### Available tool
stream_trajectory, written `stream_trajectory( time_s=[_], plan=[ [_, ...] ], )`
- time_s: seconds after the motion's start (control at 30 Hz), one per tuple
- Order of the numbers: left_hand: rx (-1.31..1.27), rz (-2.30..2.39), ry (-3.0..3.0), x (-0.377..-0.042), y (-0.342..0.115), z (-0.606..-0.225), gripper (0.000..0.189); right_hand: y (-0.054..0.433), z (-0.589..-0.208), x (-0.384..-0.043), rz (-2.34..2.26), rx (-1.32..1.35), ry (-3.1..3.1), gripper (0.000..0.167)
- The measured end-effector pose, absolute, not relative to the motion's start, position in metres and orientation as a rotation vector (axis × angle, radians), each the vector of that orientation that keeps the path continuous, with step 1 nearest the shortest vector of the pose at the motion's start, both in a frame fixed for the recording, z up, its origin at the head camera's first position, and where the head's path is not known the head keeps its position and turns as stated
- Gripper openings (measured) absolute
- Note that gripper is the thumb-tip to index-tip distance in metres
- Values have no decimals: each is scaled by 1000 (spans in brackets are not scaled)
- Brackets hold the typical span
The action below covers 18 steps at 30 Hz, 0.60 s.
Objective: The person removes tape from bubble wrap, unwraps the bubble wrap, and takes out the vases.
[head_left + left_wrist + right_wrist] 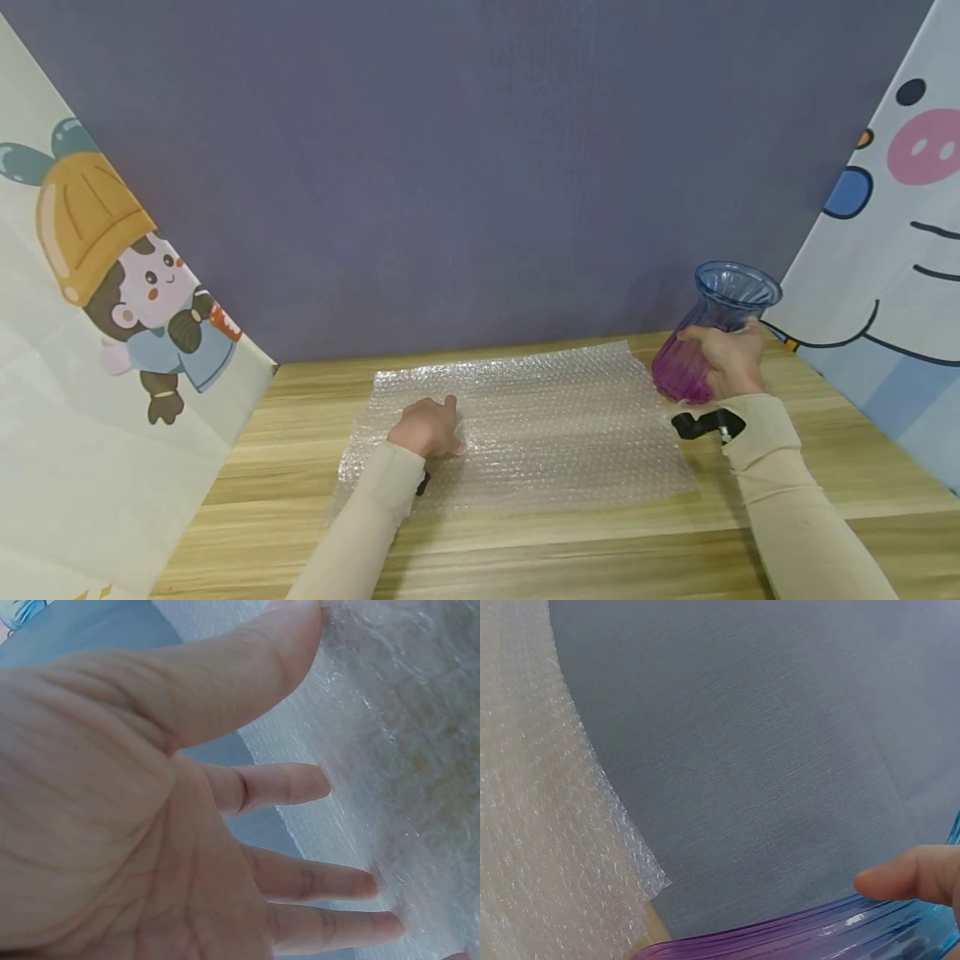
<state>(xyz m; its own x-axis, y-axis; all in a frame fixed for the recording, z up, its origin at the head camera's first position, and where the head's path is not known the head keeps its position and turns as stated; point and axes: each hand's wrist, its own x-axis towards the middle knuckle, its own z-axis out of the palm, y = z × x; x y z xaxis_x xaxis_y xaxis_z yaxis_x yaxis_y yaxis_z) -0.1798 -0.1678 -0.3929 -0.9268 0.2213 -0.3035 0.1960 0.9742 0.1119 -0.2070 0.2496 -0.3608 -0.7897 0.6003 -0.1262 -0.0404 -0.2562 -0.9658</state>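
Note:
A sheet of bubble wrap (547,425) lies spread flat on the wooden table. My left hand (426,427) is over its left part; in the left wrist view the fingers (289,784) are spread and fairly straight, with their tips at the bubble wrap (427,772). At the right, my right hand (729,357) grips a ribbed glass vase (678,367), blue at the flared rim and purple at the base. The vase leans to the right in the head view; whether its base touches the table I cannot tell. In the right wrist view the thumb (911,876) lies along the vase (780,937).
A grey-purple panel (465,183) stands along the table's back edge. Cartoon-printed sheets flank the left (67,400) and the right (840,292). Bare wooden table (570,554) shows in front of the bubble wrap. A black wrist mount (708,423) sits on the right wrist.

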Motion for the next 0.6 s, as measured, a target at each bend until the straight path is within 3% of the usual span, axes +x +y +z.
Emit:
stream_trajectory(
  time_s=[0.6],
  plan=[
    [314, 106, 2808, -180, -168, -392, 93, 245, -367, -212, 1970, -673, -1739, 79]
  ],
)
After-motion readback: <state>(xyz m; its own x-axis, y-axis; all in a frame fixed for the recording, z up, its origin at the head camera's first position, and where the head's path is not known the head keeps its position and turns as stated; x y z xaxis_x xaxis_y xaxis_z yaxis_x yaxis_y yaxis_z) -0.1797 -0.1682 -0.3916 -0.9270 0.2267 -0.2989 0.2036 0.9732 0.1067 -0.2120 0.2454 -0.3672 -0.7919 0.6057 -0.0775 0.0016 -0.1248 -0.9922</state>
